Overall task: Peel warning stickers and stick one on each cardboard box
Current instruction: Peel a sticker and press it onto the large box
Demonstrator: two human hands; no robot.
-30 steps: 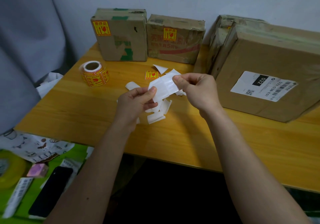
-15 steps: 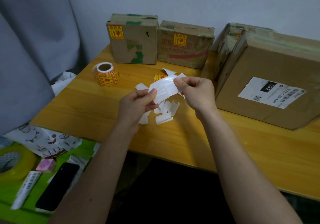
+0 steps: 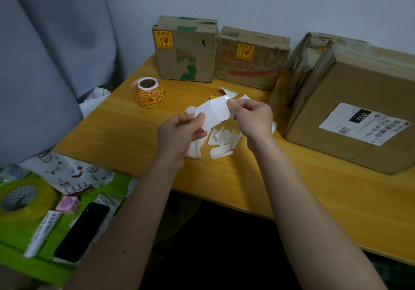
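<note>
A white strip of sticker backing (image 3: 216,112) is stretched between both hands above the wooden table (image 3: 125,132). My left hand (image 3: 179,133) pinches its lower left end, and my right hand (image 3: 252,119) pinches its upper right end. A roll of yellow and red warning stickers (image 3: 149,93) stands to the left. Two small cardboard boxes at the back, the left box (image 3: 197,49) and the middle box (image 3: 258,69), each carry a warning sticker. A large box (image 3: 359,92) with a white shipping label sits on the right, with another box (image 3: 312,51) behind it.
Several torn white backing scraps (image 3: 221,142) lie on the table under my hands, and a loose sticker (image 3: 214,97) peeks out behind the strip. Left of the table, a green surface (image 3: 94,197) holds a tape roll (image 3: 24,199), a black phone (image 3: 82,231) and printed paper. A grey curtain (image 3: 45,53) hangs at left.
The camera view has shifted left, so everything appears further right in frame. Both hands keep hold of the white strip, which now looks pulled a little straighter.
</note>
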